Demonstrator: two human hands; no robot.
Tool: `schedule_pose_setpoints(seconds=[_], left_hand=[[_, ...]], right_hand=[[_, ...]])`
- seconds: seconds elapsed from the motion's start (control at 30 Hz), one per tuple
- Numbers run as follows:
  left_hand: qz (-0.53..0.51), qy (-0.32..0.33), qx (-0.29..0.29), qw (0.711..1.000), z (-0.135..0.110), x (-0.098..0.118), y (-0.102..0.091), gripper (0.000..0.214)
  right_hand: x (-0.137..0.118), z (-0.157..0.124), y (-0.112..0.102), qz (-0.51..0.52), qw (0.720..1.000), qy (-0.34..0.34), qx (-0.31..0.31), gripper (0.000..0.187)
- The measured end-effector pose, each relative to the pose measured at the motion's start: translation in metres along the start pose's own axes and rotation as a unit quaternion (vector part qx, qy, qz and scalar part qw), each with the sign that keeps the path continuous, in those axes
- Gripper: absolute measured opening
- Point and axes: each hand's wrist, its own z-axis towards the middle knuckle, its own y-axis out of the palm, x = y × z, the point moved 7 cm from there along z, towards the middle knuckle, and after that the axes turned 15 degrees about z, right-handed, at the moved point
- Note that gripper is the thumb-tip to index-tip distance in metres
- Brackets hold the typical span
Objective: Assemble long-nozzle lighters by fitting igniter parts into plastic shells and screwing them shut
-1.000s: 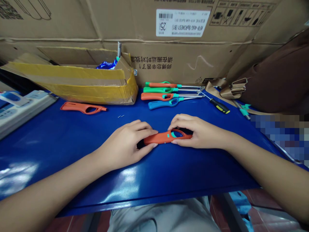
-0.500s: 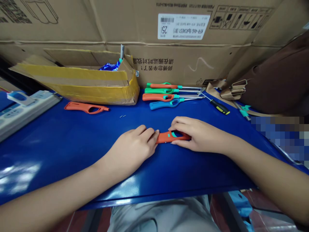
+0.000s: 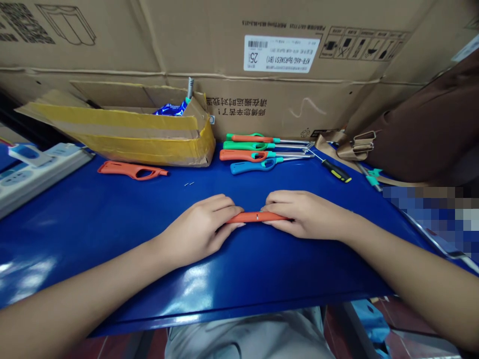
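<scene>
An orange lighter handle point(image 3: 251, 217) is held edge-up between both hands, low over the blue table. My left hand point(image 3: 204, 222) pinches its left end, thumb nearest me and fingers behind. My right hand point(image 3: 299, 214) grips the other end, its fingers covering that part. A small pale mark shows on the narrow side facing up. Beyond my left hand lie two small screws point(image 3: 189, 184) and a loose orange handle shell point(image 3: 132, 170). Several long-necked gas lighters point(image 3: 252, 167) in blue, orange and green lie side by side past the hands.
A black-and-yellow screwdriver point(image 3: 337, 171) lies right of the lighters. Brown straps with a buckle point(image 3: 363, 142) are behind it. At the back left stands a taped cardboard box point(image 3: 130, 137) with a blue packet inside; a white power strip point(image 3: 41, 167) lies left. A large carton point(image 3: 299, 94) walls the back.
The orange lighter handle has been turned from its broad side to its narrow edge. My left hand has shifted its hold, with the thumb now along the near side.
</scene>
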Motion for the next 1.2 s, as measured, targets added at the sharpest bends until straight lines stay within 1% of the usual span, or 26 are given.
schedule_pose_setpoints(seconds=[0.1,0.2,0.37,0.5,0.57,0.73,0.9,1.07,1.2], left_hand=[[0.001,0.002,0.010,1.000,0.002,-0.001,-0.002,0.024],[0.015,0.009,0.020,1.000,0.004,-0.004,-0.005,0.023],[0.036,0.013,0.040,0.998,0.005,-0.009,-0.013,0.020],[0.045,0.015,0.044,0.998,0.002,-0.008,-0.015,0.018],[0.060,0.020,0.050,0.997,0.002,-0.008,-0.017,0.019],[0.096,0.028,0.067,0.993,0.003,-0.011,-0.022,0.022],[0.092,0.020,0.062,0.994,0.003,-0.014,-0.024,0.021],[0.090,0.013,0.063,0.994,0.002,-0.015,-0.024,0.021],[0.097,0.007,0.074,0.993,0.002,-0.016,-0.025,0.020]], right_hand=[[0.000,0.000,-0.001,-0.018,1.000,0.008,0.011,0.028],[0.004,-0.002,-0.006,-0.019,0.999,0.033,0.015,0.027],[0.008,-0.008,-0.017,-0.021,0.997,0.069,-0.003,0.021],[0.007,-0.009,-0.019,-0.046,0.995,0.091,-0.005,0.027],[0.008,-0.008,-0.019,-0.042,0.994,0.097,-0.001,0.027],[0.011,-0.009,-0.024,-0.016,0.996,0.082,0.018,0.026],[0.007,-0.010,-0.028,-0.030,0.998,0.047,0.039,0.025],[0.009,-0.009,-0.026,-0.045,0.997,0.045,0.045,0.025],[0.011,-0.010,-0.029,-0.028,0.995,0.010,0.091,0.024]])
